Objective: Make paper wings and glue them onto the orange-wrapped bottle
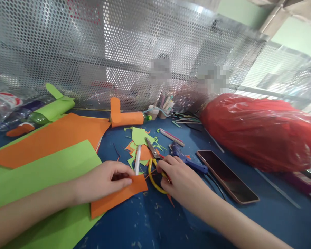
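Note:
My left hand (105, 180) pinches a small piece of orange paper (119, 195) that lies on the blue table (155, 221). A white pen (137, 159) stands out just beyond its fingers. My right hand (180, 180) rests on the yellow handles of a pair of scissors (155, 162), fingers curled round them. The blades point away over green and orange paper scraps (140, 141).
Large green (41, 173) and orange (52, 138) sheets lie left. A phone (226, 175) and a blue glue gun (186, 159) sit right of the scissors. A red plastic bag (259, 128) fills the right. Paper-wrapped bottles (126, 117) and cups of sticks (160, 109) stand before a perforated metal screen (119, 52).

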